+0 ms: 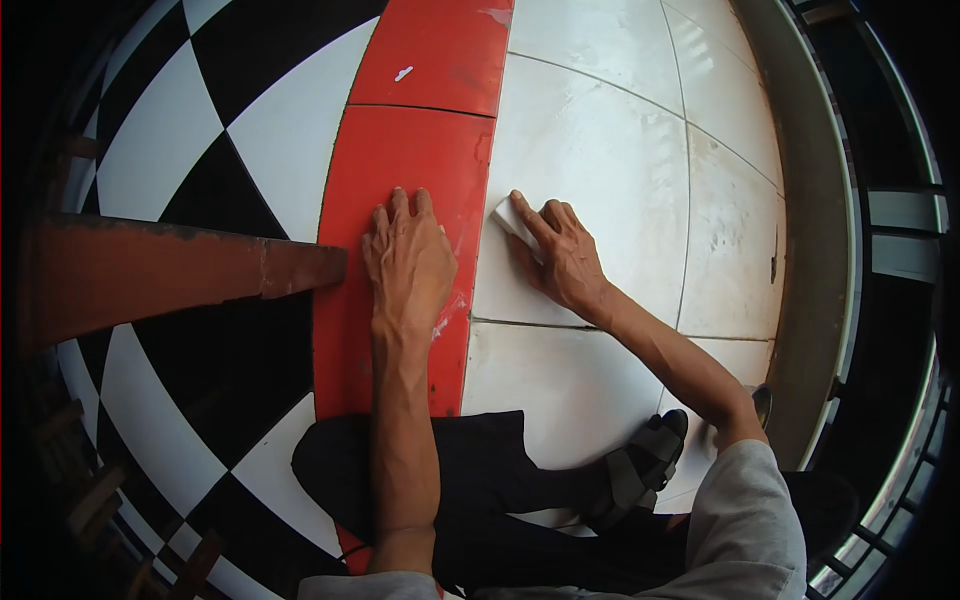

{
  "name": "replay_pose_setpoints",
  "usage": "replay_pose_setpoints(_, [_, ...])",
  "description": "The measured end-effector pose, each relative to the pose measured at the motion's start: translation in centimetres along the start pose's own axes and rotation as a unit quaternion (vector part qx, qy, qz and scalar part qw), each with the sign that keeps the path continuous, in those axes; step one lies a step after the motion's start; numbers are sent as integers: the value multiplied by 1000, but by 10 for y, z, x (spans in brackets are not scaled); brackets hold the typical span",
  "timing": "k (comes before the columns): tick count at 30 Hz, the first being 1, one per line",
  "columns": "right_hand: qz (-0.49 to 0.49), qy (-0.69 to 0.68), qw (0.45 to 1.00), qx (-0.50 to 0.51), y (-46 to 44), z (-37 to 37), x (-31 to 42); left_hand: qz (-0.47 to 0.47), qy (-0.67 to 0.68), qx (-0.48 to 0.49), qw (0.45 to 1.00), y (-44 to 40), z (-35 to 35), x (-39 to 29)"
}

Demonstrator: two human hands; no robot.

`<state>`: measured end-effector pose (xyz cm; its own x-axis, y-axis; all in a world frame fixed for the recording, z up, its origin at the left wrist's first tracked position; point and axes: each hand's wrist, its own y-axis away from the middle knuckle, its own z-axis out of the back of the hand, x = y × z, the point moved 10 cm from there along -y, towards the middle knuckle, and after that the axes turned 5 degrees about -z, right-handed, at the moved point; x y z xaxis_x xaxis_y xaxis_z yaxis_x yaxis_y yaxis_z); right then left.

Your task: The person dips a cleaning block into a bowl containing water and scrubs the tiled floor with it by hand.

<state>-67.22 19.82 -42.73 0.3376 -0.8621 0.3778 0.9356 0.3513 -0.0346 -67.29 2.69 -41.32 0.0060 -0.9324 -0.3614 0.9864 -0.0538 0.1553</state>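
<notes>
My left hand [408, 255] lies palm down on the red tile strip [400, 150], its fingers spread a little and nothing visible under them. To its right, over the white tiles [590, 130], my right hand [562, 250] grips a small white block [508, 214] between thumb and fingers. The block rests near the edge where white tile meets red. Its underside is hidden. Pale smears mark the red strip beside my left wrist.
A brown wooden beam [200, 265] reaches in from the left to the red strip. Black and white checked floor [290, 130] lies beyond it. A small white scrap [403, 74] sits on the red tile. My sandaled foot [645, 460] is at lower right, near a raised ledge [815, 250].
</notes>
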Motion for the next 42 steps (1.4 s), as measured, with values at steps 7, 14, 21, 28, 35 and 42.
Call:
replay_pose_setpoints(7, [-42,84,983,-157,-147,33,-76,5,-24,-1,1000,0,-2,-3])
replay_pose_setpoints(14, [-131,63,972,-183,-181,28,-89,1,-14,0,1000,0,-3,-3])
replay_pose_setpoints(21, [-1,-3,1000,20,67,-24,44,2,-22,-6,1000,-3,-5,0])
replay_pose_setpoints(28, [-83,70,989,-103,-57,36,-67,-10,-53,-10,998,-1,-4,-6])
replay_pose_setpoints(35, [-43,2,997,-66,4,11,-9,-19,-63,-14,998,-6,-1,-6])
replay_pose_setpoints(42, [-67,90,990,-87,35,54,-99,-31,-77,-20,996,-2,-6,-3])
